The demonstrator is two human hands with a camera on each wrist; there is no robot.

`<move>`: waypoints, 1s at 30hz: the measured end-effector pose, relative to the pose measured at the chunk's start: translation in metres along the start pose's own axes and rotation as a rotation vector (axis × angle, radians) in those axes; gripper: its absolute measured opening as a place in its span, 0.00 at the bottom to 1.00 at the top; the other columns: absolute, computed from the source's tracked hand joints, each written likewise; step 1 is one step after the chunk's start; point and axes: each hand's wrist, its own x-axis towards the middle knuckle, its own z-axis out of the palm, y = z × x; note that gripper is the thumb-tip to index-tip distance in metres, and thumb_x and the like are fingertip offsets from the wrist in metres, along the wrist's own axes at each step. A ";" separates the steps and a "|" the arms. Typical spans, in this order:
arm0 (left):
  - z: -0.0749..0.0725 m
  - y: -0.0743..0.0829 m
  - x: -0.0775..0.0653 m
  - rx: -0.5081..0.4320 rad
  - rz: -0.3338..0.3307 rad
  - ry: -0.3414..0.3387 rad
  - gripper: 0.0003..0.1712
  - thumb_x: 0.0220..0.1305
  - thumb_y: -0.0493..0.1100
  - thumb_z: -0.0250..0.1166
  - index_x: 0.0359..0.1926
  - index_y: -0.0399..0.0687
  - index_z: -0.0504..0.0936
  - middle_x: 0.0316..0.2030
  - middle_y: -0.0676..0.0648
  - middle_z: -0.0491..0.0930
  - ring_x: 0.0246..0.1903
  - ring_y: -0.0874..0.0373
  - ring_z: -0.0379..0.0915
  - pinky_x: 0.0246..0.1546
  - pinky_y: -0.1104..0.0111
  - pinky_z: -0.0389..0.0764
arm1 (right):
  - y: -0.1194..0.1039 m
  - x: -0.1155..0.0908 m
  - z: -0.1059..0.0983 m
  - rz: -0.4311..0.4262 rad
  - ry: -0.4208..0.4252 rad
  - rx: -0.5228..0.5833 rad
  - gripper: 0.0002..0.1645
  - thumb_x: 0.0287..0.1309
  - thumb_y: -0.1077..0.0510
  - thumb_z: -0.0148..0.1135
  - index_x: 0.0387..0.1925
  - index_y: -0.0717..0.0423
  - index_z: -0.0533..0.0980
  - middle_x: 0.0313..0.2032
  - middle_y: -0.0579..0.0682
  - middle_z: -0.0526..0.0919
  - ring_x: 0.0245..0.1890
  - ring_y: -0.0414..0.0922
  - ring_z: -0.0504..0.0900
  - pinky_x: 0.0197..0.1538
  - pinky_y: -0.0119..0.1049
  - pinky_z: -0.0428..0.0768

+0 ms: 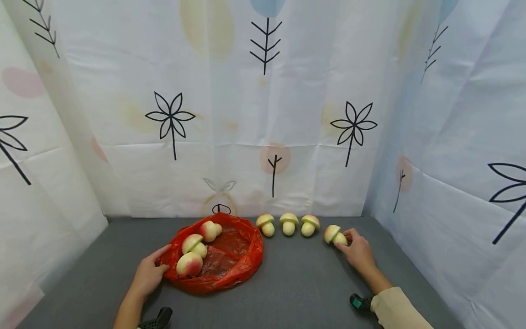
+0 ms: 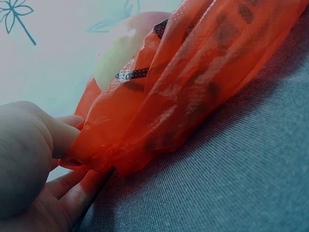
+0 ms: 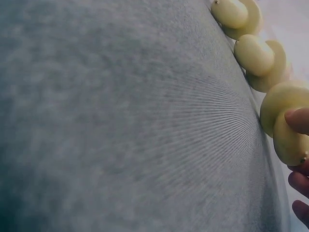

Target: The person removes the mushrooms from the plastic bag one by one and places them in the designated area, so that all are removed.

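Note:
My left hand (image 1: 147,275) pinches the left rim of a red plastic bag (image 1: 246,269), thumb on one side and fingers on the other. The bag lies wide-mouthed, its rim folded into a ring. Inside, along its left side, sit a toy mushroom (image 1: 208,231), a second mushroom (image 1: 191,243) and a third mushroom (image 1: 189,264), pale yellow with reddish blush. Over on the right, my right hand (image 1: 360,252) grips another mushroom (image 1: 331,233) by its stem. The right wrist view shows my thumb on that mushroom's stem (image 3: 288,145), with fingers beneath.
Left of the held mushroom, a row of three stands along the back: a near mushroom (image 1: 309,225), a middle mushroom (image 1: 289,223) and a far mushroom (image 1: 265,224) beside the bag's rim. White patterned curtains (image 1: 304,183) enclose the dark grey table (image 1: 287,292) at the back and sides.

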 end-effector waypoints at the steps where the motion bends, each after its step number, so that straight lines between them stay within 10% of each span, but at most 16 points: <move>1: 0.000 0.000 0.000 -0.002 0.001 0.001 0.35 0.61 0.28 0.54 0.71 0.36 0.62 0.67 0.25 0.58 0.66 0.30 0.51 0.63 0.40 0.55 | 0.001 0.001 0.001 0.009 0.003 0.002 0.24 0.53 0.56 0.71 0.45 0.66 0.72 0.41 0.66 0.82 0.40 0.61 0.80 0.42 0.56 0.75; 30: 0.000 0.002 0.000 -0.001 -0.015 0.001 0.34 0.61 0.28 0.53 0.70 0.36 0.62 0.67 0.25 0.58 0.67 0.30 0.50 0.64 0.39 0.54 | -0.006 0.031 0.031 0.231 0.097 0.017 0.27 0.59 0.51 0.65 0.50 0.66 0.69 0.45 0.66 0.81 0.40 0.63 0.77 0.43 0.56 0.71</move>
